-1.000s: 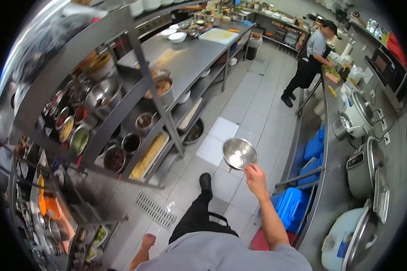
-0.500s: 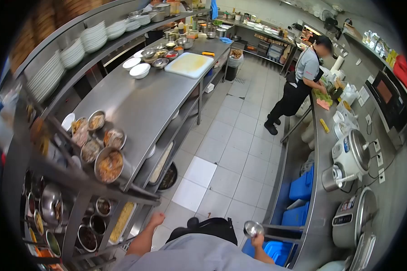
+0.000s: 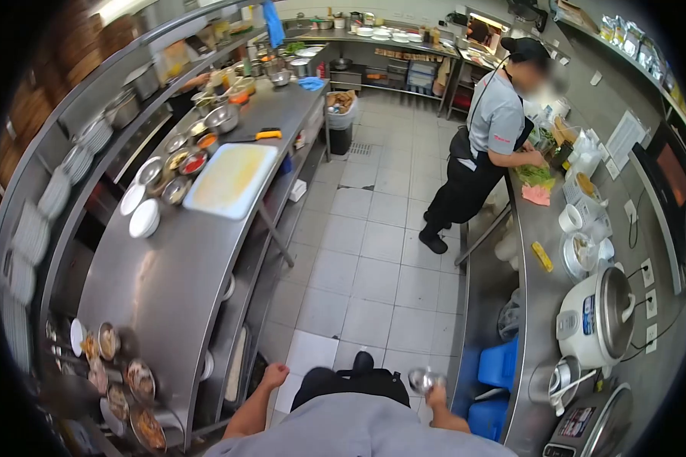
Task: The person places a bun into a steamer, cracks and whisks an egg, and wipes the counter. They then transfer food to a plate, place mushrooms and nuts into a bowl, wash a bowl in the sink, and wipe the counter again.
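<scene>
In the head view my right hand [image 3: 437, 396] grips a small shiny metal bowl [image 3: 421, 378] by its rim, low beside my right hip. My left hand [image 3: 276, 375] hangs near the front edge of the left steel counter [image 3: 156, 282], its fingers curled in with nothing visible in them. Several metal containers of food, among them a large one [image 3: 148, 428], stand at that counter's near end. The right-hand counter [image 3: 503, 263] runs past my other side.
A co-worker [image 3: 495, 126] stands at the right counter, hands on leafy greens [image 3: 536, 174]. A white cutting board [image 3: 232, 179] and a yellow-handled knife [image 3: 267, 135] lie on the left counter. A rice cooker [image 3: 583, 324] and blue bins [image 3: 499, 362] are on the right; a bin [image 3: 341, 122] stands ahead.
I have walked forward along the aisle, so the co-worker and cutting board appear nearer and the food containers have slid back to the lower left. The metal bowl stays in my right hand.
</scene>
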{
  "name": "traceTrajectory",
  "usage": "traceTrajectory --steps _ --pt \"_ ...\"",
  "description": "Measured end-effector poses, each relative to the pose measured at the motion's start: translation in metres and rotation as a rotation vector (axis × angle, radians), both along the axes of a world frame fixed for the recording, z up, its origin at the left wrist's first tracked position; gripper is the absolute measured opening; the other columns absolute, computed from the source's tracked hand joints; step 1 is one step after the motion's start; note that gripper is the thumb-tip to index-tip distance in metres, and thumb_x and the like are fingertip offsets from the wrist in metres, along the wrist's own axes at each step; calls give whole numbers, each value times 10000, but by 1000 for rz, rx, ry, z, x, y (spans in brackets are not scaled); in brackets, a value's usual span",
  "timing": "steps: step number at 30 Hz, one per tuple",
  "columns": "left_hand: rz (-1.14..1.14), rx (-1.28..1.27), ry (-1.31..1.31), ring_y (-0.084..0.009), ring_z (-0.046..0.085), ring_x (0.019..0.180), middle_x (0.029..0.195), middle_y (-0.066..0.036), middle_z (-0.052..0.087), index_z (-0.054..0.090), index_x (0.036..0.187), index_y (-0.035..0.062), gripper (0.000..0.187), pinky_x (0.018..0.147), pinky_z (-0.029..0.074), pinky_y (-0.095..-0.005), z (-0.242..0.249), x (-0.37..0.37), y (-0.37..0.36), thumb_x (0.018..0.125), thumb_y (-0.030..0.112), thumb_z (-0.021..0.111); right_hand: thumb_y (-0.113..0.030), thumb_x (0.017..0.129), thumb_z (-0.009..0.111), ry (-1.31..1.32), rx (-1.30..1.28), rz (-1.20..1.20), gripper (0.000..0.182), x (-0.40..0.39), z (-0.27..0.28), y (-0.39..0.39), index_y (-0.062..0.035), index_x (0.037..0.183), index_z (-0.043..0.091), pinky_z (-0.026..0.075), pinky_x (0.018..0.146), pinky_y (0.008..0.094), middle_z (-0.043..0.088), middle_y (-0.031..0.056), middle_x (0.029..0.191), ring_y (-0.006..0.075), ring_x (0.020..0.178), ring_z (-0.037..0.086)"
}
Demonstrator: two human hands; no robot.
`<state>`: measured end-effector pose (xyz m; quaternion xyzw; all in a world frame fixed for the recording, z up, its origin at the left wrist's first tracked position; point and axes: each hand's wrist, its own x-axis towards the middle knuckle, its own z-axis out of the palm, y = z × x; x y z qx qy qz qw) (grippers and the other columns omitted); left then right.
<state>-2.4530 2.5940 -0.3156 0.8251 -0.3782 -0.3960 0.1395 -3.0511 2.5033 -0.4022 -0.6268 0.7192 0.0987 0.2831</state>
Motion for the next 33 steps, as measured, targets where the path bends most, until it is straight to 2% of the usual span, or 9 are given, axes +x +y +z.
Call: traceTrajectory --steps 8,14,17,18,19,21,25,28,33 --pt "378 298 136 -275 710 812 851 -186 716 745 863 50 240 717 544 -378 -74 39 -78 726 232 667 -75 823 602 -493 -499 370 90 193 95 -458 0 860 634 484 794 471 610 204 910 405 889 581" --pt "143 334 48 -280 703 848 855 -168 714 738 795 82 177 722 561 -384 -60 79 -276 705 211 657 -20 829 642 -736 -441 375 91 295 161 -632 3 910 676 515 768 397 630 173 944 356 879 629" --pt "-1109 315 -221 -315 685 915 951 -165 710 744 882 127 283 774 571 -422 -114 138 -449 753 314 576 -10 830 651 -731 -406 361 106 310 204 -705 1 930 685 523 770 380 637 161 944 331 878 641" --pt "-948 203 -291 -337 681 906 935 -194 701 734 905 95 306 776 562 -451 -112 146 -508 781 305 551 -9 831 653 -734 -383 339 108 316 210 -727 0 933 687 525 772 375 638 157 941 320 878 644" --pt "-227 185 -96 -368 675 876 911 -227 688 713 890 38 325 767 546 -472 -105 147 -571 794 296 540 -25 834 664 -820 -319 205 111 318 200 -751 1 937 694 531 760 350 642 142 931 278 844 656" --pt "-96 61 29 -393 675 877 907 -258 678 687 898 -13 353 760 524 -452 -74 160 -712 839 295 525 -29 831 668 -780 -354 160 105 320 213 -799 4 926 696 535 749 340 642 133 909 258 818 659" --pt "-159 -175 36 -322 689 848 845 -232 685 688 953 -15 335 777 526 -398 24 154 -965 863 294 595 -38 811 695 -770 -448 47 99 318 209 -919 -2 902 706 520 698 333 639 128 845 242 746 644" --pt "-125 -350 62 -297 686 837 852 -207 694 686 950 -13 320 771 520 -385 44 150 -1093 871 287 607 -52 800 711 -752 -492 11 105 313 186 -1023 -11 897 708 505 676 333 641 136 838 239 727 632" --pt "-99 -181 18 -299 685 848 881 -198 701 686 964 5 327 765 523 -391 56 146 -1186 872 308 608 -47 803 706 -744 -474 65 103 316 200 -1219 -10 899 700 508 696 350 645 148 866 273 769 641"
